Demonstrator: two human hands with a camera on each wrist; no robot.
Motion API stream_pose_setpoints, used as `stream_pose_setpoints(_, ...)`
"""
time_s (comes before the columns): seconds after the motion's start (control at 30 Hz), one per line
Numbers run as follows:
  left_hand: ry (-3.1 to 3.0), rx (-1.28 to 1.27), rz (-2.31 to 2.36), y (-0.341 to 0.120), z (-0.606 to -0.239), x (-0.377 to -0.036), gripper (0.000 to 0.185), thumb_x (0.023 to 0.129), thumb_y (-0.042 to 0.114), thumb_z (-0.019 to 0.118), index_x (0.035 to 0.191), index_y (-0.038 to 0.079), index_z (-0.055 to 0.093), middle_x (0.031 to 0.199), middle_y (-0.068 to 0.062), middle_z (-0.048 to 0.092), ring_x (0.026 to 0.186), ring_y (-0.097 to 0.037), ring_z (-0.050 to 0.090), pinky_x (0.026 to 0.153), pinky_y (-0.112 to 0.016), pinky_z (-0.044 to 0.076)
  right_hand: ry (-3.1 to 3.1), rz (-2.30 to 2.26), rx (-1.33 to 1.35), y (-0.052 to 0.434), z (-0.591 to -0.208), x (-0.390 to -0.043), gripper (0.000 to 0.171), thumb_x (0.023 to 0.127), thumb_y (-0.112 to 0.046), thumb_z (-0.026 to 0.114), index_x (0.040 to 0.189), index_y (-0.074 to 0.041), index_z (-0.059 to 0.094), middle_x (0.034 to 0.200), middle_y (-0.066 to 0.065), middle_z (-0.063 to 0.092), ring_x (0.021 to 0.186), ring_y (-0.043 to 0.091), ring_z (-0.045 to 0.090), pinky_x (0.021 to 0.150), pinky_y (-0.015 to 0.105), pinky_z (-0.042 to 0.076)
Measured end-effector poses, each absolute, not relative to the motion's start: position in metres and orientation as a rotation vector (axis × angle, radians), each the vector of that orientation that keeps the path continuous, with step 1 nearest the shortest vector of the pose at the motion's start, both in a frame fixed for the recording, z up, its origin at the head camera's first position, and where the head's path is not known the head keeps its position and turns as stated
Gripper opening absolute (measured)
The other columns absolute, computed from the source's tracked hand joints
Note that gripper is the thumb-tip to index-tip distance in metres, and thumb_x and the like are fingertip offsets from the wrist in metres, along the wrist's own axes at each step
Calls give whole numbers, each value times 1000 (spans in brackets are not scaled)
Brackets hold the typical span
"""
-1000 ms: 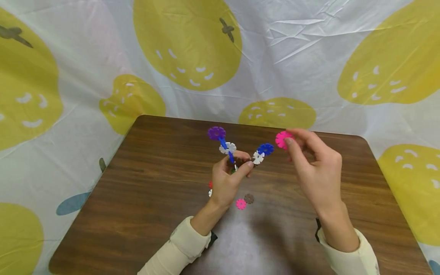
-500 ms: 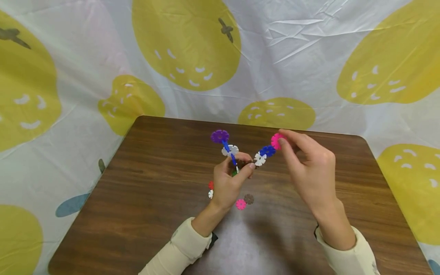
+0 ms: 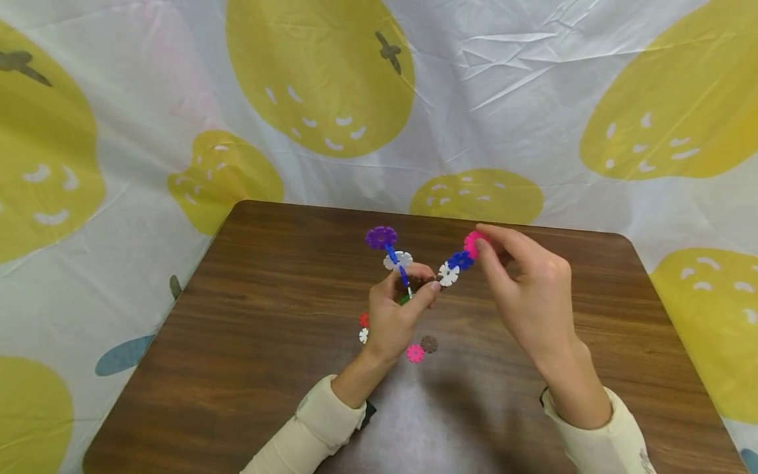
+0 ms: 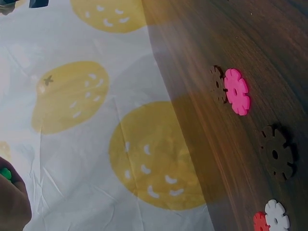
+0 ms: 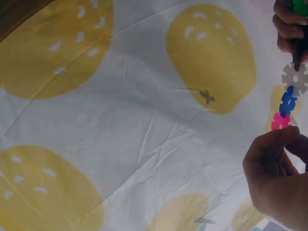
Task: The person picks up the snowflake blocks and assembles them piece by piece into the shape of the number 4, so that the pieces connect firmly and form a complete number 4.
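Note:
My left hand pinches the base of a V-shaped chain of snowflake discs above the brown table. One arm of the chain ends in a purple disc over a white one. The other arm runs white disc, blue disc, then a pink disc that my right hand pinches against the blue one. The right wrist view shows this pink disc touching the blue disc below the white disc.
Loose discs lie on the table near my left wrist: a pink disc, a brown disc, a red disc and a white disc. A white cloth with yellow fruit prints hangs behind and around the table.
My right hand has brought the pink disc leftward from free air onto the blue disc at the chain's right end. The left hand has stayed nearly still.

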State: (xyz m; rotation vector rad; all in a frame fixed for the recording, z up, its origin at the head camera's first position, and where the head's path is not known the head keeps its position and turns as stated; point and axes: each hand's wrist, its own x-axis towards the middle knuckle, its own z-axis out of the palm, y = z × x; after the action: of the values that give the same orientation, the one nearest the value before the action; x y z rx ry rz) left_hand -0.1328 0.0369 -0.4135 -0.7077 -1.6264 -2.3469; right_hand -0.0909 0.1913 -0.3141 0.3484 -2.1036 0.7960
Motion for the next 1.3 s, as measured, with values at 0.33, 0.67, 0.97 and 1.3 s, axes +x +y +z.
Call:
stream_pose_setpoints(0.33,-1624,-648,-2334,38,-414,-133,12,90,0,70,99,-7,65,95,-27,64,72,-6,60,67,-17,51,-2135,722,346,187,-319,-90,16,96,-4,69,110,-2,76,80,7,77,63,11,61,56,13,40)
stream_pose_setpoints(0.67,-1606,-633,-2296,39,-418,-131,12,88,-3,70,98,-9,66,99,-29,67,82,-7,60,71,-16,50,-2166,777,408,192,-318,-92,15,96,0,68,109,0,74,75,4,74,65,3,60,63,5,45)
stream_pose_setpoints(0.97,-1601,-654,-2256,38,-419,-131,13,88,-4,71,99,-8,67,101,-29,67,88,-9,63,75,-18,52,-2200,801,422,193,-316,-93,14,96,-1,67,108,-3,75,78,2,75,64,-2,55,59,7,44)
stream_pose_setpoints(1.3,-1597,-700,-2320,38,-417,-136,11,92,0,68,100,-7,65,95,-28,66,73,-9,63,67,-23,56,-2193,952,365,187,-313,-92,14,98,-4,67,110,-1,74,82,7,78,70,-12,60,64,3,48)
